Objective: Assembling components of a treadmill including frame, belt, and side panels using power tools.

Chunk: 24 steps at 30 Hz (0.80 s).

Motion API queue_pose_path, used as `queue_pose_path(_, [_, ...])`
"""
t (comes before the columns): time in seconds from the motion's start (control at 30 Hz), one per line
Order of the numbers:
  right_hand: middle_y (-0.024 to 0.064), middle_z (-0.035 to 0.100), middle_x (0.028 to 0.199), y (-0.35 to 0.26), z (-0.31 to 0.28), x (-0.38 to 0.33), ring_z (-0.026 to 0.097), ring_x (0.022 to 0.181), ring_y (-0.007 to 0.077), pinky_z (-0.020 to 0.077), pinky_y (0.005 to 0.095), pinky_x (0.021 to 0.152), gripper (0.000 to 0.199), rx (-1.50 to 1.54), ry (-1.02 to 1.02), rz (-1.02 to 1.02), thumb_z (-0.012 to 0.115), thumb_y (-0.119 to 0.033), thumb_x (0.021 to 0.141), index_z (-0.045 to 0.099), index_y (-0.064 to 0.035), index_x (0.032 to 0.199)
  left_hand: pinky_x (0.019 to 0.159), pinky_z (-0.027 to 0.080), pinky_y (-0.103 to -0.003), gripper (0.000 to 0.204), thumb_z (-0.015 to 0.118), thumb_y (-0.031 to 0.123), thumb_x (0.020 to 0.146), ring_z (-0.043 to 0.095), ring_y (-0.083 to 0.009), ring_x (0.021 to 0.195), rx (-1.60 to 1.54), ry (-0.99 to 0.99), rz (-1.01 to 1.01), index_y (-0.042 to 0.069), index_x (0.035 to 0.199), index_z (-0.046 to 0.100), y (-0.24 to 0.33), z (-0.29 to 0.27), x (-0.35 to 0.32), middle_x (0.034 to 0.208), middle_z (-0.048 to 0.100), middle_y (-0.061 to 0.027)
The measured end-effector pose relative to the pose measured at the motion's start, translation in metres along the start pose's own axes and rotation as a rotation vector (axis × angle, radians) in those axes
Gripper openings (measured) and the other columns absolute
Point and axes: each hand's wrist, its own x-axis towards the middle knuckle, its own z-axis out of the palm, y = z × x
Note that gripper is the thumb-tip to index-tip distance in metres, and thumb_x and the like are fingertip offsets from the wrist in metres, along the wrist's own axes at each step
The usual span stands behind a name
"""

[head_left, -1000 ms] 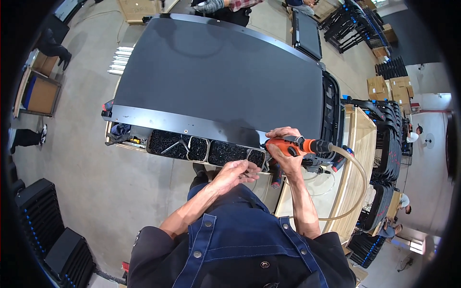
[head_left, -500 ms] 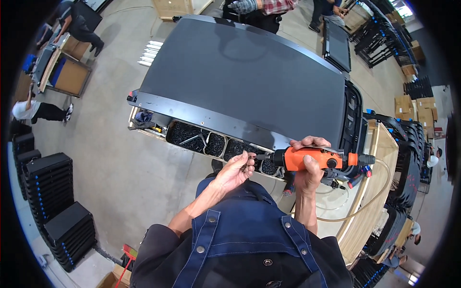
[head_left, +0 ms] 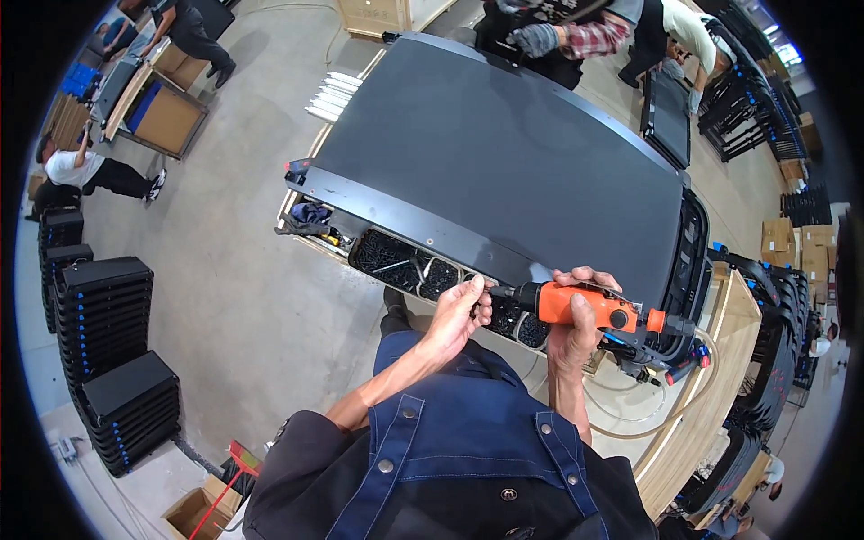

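Pale grey floor (head_left: 243,234) runs past a wooden bench (head_left: 171,121), black stacks (head_left: 106,310) and cardboard boxes (head_left: 778,238).

The power tool (head_left: 576,304) is orange and black, the apron (head_left: 477,427) navy with pale stitching. The wide panel (head_left: 513,162) is dark grey. Far off, a co-worker's sleeve (head_left: 596,38) shows reddish plaid. Near left, the stack (head_left: 130,396) is black, dotted blue. The bin contents (head_left: 378,249), hard to make out, look black.

Power tool (head_left: 594,306) in your right hand (head_left: 576,338), right of centre; panel (head_left: 504,162), upper centre; bins (head_left: 382,280), just below the panel.
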Motion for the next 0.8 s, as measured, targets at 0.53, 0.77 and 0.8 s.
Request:
queue_pose_path(0.53, [0.0144, 0.066, 0.102, 0.091, 0.152, 0.03, 0.069, 0.093, 0.0242, 0.0578, 0.0392, 0.086, 0.039, -0.598, -0.529, -0.16, 0.072, 0.008, 0.077, 0.055, -0.0034, 0.11, 0.069, 0.054, -0.026, 0.03, 0.059, 0.037, 0.103, 0.06, -0.0134, 0.077, -0.393, -0.043, -0.358, 0.007, 0.099, 0.059, 0.108, -0.061, 0.029, 0.089, 0.06, -0.0011])
queue_pose_path(0.77, [0.0105, 0.067, 0.095, 0.114, 0.156, 0.031, 0.071, 0.091, 0.0235, 0.0574, 0.0396, 0.089, 0.036, -0.607, -0.487, -0.141, 0.071, 0.012, 0.075, 0.058, -0.0042, 0.104, 0.105, 0.052, -0.041, 0.035, 0.044, 0.009, 0.107, 0.061, -0.034, 0.124, -0.177, -0.313, -0.367, -0.007, 0.139, 0.046, 0.13, -0.101, 0.011, 0.135, 0.058, -0.0229])
queue_pose_path(0.8, [0.0122, 0.067, 0.096, 0.114, 0.155, 0.031, 0.07, 0.091, 0.0256, 0.0566, 0.0442, 0.093, 0.036, -0.672, -0.509, -0.147, 0.073, 0.01, 0.076, 0.056, -0.0039, 0.104, 0.105, 0.052, -0.041, 0.037, 0.045, 0.011, 0.107, 0.061, -0.034, 0.124, -0.08, -0.308, -0.345, -0.008, 0.139, 0.045, 0.134, -0.103, 0.009, 0.134, 0.058, -0.0233])
